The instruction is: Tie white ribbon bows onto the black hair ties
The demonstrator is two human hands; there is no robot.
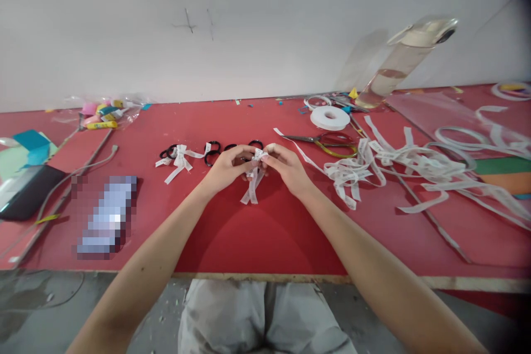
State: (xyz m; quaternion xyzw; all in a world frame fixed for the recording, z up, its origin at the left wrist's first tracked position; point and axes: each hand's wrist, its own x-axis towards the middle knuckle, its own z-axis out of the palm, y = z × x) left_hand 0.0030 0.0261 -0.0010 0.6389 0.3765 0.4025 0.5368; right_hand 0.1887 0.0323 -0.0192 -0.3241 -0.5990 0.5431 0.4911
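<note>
Near the middle of the red table, my left hand (230, 168) and my right hand (286, 168) meet, both with fingers closed on a white ribbon bow (258, 156). Two ribbon tails hang below the fingertips. Black hair ties (212, 151) lie behind and beside my left hand, partly covered by it. To the left rests a finished-looking white bow (181, 159) with a black tie (169, 151) beside it. A long pile of loose white ribbon (348, 172) spreads to the right of my right hand.
Scissors (338, 144) and a white ribbon roll (330, 118) lie behind the pile. A bottle (390, 74) leans against the wall at the back right. A phone (108, 215), dark case (31, 191), cable (77, 170) and bag of colourful items (103, 113) are at left.
</note>
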